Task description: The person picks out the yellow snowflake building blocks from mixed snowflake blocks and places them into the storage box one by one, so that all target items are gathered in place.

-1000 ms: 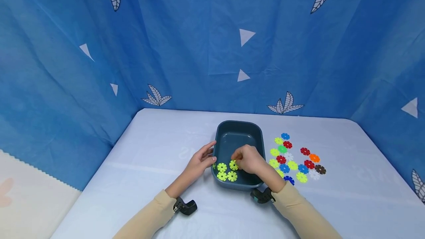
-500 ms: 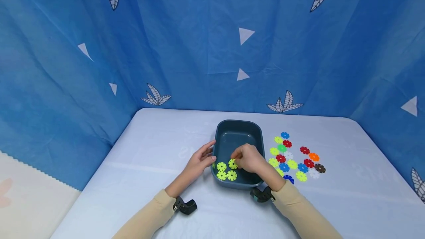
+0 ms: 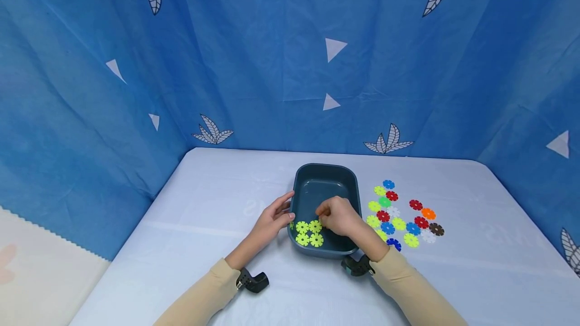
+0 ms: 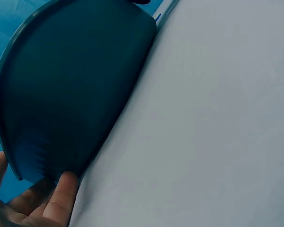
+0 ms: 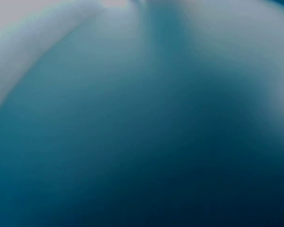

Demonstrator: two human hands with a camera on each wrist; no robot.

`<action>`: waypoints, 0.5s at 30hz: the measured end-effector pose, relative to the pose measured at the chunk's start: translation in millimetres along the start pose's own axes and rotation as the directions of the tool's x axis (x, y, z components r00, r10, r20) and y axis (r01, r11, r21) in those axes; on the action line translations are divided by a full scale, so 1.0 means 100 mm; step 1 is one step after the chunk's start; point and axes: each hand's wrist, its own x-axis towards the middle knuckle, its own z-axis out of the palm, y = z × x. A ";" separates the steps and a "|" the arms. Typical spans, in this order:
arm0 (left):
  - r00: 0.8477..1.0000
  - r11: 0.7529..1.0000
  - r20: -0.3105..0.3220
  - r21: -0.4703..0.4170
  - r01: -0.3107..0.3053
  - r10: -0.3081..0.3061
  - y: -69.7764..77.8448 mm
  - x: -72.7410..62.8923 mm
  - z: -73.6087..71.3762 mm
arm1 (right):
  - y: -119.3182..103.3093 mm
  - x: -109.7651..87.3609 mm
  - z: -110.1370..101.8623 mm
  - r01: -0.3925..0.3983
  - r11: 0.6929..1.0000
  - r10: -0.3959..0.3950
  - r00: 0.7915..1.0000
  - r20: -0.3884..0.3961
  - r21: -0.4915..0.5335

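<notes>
A dark teal plastic bin point(image 3: 317, 195) stands on the table. Several yellow flower-shaped plastic discs point(image 3: 302, 239) lie in its near left corner. My left hand point(image 3: 273, 220) rests against the bin's left side, thumb and fingertips at the rim; its fingers point(image 4: 61, 198) touch the outer wall in the left wrist view. Inside the bin, my right hand point(image 3: 342, 218) has its fingers curled downward at the right edge of one yellow disc point(image 3: 314, 226). The hand hides its lower fingertips, and I cannot tell whether they pinch that disc. The right wrist view shows only blurred teal wall.
Right of the bin lie many loose discs: yellow ones point(image 3: 399, 224), red ones point(image 3: 421, 222), blue ones point(image 3: 413, 229), white ones point(image 3: 428, 236), a green one point(image 3: 385, 201), an orange one point(image 3: 428, 214) and a brown one point(image 3: 437, 229). A blue curtain point(image 3: 281, 64) hangs behind the table.
The yellow disc at my right fingertips has shifted slightly left, into line with the other yellow discs in the bin. Both hands stay nearly in place.
</notes>
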 end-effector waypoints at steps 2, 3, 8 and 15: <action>1.000 1.000 -0.001 0.003 -0.001 0.001 0.00 0.00 0.00 | 0.00 0.00 0.00 0.001 1.000 -0.001 1.000 -0.001 -0.002; 1.000 1.000 -0.001 0.004 -0.001 0.001 0.00 0.00 0.00 | 0.00 0.00 0.00 0.002 1.000 -0.002 1.000 -0.002 -0.003; 1.000 1.000 0.001 0.002 -0.001 0.001 0.00 0.00 -0.01 | 0.00 0.00 0.00 0.004 1.000 -0.004 1.000 -0.001 -0.003; 1.000 1.000 0.011 -0.007 -0.014 0.014 -0.01 0.00 -0.01 | 0.01 0.00 0.01 0.005 1.000 -0.005 1.000 -0.004 0.000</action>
